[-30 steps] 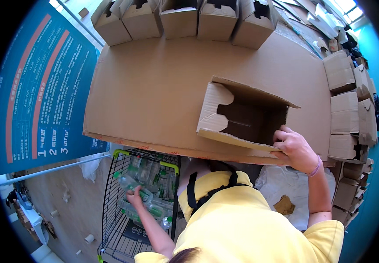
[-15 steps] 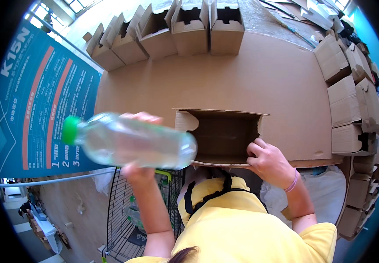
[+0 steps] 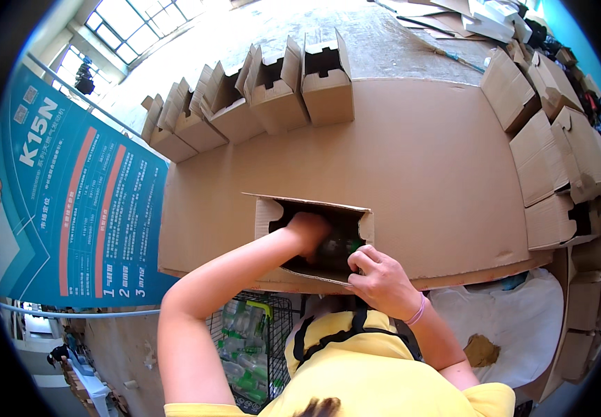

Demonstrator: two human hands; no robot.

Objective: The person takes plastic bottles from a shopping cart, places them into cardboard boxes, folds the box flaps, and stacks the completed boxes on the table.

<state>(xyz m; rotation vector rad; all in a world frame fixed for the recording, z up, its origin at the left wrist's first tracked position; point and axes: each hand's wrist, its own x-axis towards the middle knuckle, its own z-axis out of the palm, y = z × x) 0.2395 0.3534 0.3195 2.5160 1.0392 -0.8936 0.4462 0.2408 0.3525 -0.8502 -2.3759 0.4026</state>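
An open cardboard box (image 3: 269,215) stands at the near edge of the cardboard-topped table, its flaps up. My left hand (image 3: 307,233) reaches down inside it, closed around a clear plastic bottle (image 3: 339,244) that lies in the dark interior. The fingertips and part of the bottle are hidden by the hand and the box walls. At the box's near right corner, my right hand (image 3: 382,278) pinches the cardboard edge, fingers bent and pressed together.
Open cardboard boxes (image 3: 328,97) stand in a row along the table's far left. More boxes (image 3: 537,156) are stacked at the right. Below the table, a black wire basket (image 3: 273,347) holds several green-capped bottles (image 3: 245,347). A blue banner (image 3: 85,201) stands at left.
My left hand has carried the bottle from left of the box down into it. My right hand keeps hold of the box edge. The view has shifted.
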